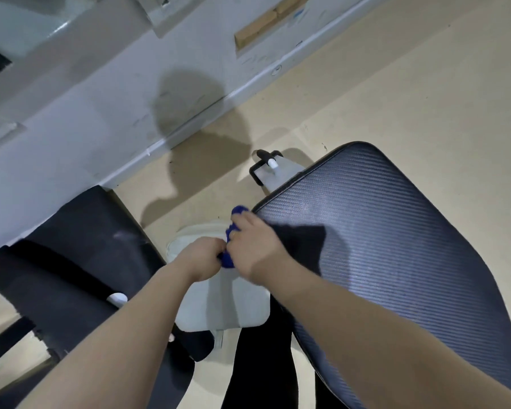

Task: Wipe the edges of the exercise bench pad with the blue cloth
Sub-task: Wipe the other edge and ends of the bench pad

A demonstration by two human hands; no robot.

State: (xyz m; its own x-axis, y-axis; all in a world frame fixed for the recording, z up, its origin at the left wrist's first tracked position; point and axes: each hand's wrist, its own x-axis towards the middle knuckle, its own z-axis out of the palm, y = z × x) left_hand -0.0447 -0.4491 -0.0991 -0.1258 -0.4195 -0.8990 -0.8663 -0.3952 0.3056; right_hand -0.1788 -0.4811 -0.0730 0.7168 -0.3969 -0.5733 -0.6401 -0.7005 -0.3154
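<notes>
The exercise bench pad [381,231] is dark with a ribbed carbon-weave surface and fills the right half of the view. The blue cloth [239,210] is bunched up at the pad's left edge near its corner. My right hand [254,246] grips the cloth against that edge. My left hand [202,256] pinches the cloth's lower end just left of my right hand, off the pad. Most of the cloth is hidden under the two hands.
A white bench frame plate [236,305] lies under my hands. A black handle with a white pin [267,162] sticks out beyond the pad's far corner. A second black pad [71,261] lies at left. Beige floor and a grey wall [71,113] are behind.
</notes>
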